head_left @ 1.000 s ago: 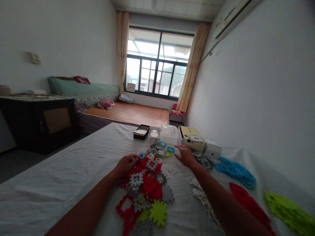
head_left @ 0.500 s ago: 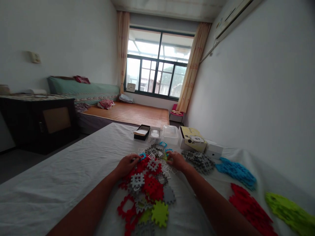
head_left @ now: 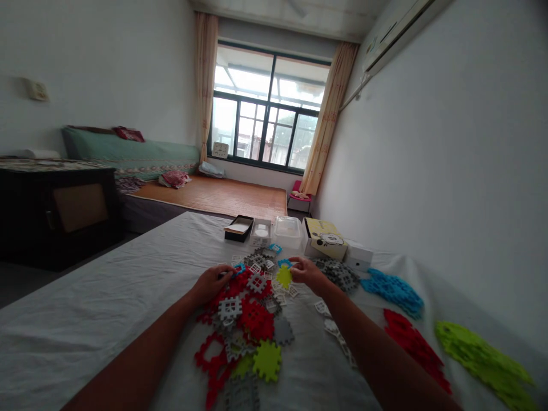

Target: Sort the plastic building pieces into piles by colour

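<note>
A heap of interlocking plastic building tiles with toothed edges, several red tiles (head_left: 257,319) among them, lies on the white cloth before me. On the left side of the heap, my left hand (head_left: 213,283) is closed, its fingertips on a small blue tile (head_left: 238,269). My right hand (head_left: 307,273) pinches a yellow-green tile (head_left: 283,277) by its right edge, over the far part of the heap. Grey window-frame tiles (head_left: 230,308) and another yellow-green tile (head_left: 267,361) lie nearer to me.
Sorted piles stand to the right: grey tiles (head_left: 338,275), blue tiles (head_left: 394,291), red tiles (head_left: 415,348) and yellow-green tiles (head_left: 482,362). White pieces (head_left: 336,331) lie by my right forearm. Behind are a black box (head_left: 238,229), a clear container (head_left: 287,228) and a yellow box (head_left: 325,237).
My right hand has lifted the yellow-green tile, which now shows more fully. My left hand stays by the blue tile. The whole view has shifted slightly.
</note>
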Demonstrator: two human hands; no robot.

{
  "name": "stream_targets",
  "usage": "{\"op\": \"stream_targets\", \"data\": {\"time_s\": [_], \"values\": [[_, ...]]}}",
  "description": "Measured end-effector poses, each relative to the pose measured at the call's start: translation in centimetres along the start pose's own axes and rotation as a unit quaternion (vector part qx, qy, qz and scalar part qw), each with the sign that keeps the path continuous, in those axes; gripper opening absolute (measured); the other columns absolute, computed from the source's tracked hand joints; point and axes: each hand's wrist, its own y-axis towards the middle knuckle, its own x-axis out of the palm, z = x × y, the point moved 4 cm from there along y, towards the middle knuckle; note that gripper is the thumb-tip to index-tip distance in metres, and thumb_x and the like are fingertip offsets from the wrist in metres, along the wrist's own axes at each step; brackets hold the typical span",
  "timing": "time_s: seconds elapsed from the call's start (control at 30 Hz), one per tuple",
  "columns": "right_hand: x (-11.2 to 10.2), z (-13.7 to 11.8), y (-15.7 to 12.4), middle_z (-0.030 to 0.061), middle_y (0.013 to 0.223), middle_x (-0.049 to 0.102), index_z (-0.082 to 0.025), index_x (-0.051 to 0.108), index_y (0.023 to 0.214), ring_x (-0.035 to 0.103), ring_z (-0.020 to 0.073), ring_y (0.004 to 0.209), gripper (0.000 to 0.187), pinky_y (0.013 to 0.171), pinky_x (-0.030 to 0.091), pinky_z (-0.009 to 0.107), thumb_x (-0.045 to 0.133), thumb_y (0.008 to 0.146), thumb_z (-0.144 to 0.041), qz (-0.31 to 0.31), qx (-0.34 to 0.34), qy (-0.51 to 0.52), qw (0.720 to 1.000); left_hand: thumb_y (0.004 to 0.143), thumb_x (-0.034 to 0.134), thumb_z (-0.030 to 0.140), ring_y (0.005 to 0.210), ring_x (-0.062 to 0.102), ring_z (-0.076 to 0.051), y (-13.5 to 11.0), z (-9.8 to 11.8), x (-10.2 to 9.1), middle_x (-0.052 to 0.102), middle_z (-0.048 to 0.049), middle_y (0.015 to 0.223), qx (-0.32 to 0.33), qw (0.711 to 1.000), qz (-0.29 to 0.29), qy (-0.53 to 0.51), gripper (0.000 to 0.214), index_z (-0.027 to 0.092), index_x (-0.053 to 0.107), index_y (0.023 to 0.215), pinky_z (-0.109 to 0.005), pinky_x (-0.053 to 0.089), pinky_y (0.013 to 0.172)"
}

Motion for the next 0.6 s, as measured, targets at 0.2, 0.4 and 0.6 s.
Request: {"op": "stream_targets", "data": {"time_s": [0.2,0.4,0.6], "values": [[-0.6,0.1,-2.2,0.0001,0.076,0.061,-0.016,0.058,0.100,0.056,0.0095,0.061,0.032,0.057,0.050,0.025,0.052,0.072,-0.029,0.040,0.030,0.065,0.997,0.076,0.044,0.053,0.089,0.062,-0.022,0.3,-0.7,0.0,0.071,-0.0027,0.093,-0.018,1.000,-0.017,0.002,0.042,0.022,0.068,0.092,-0.029,0.046,0.083],[-10.8,2.0,-8.7,0.0058,0.092,0.068,-0.018,0.060,0.102,0.062,0.0167,0.075,0.036,0.059,0.050,0.027,0.054,0.071,-0.036,0.151,0.040,0.018,0.988,0.075,0.046,0.056,0.091,0.063,-0.024,0.6,-0.9,-0.2,0.071,-0.0014,0.094,-0.016,0.999,-0.027,0.009,0.044,0.023,0.068,0.094,-0.028,0.047,0.083],[-29.1,10.7,-21.7,0.0109,0.092,0.070,-0.018,0.065,0.095,0.065,0.0221,0.083,0.035,0.074,0.050,0.034,0.048,0.070,-0.034,0.399,0.147,-0.220,0.878,0.075,0.048,0.056,0.092,0.064,-0.023,1.0,-1.8,-0.1,0.072,-0.0002,0.096,-0.004,1.000,-0.008,0.030,0.042,0.024,0.069,0.093,-0.023,0.046,0.082]]}}
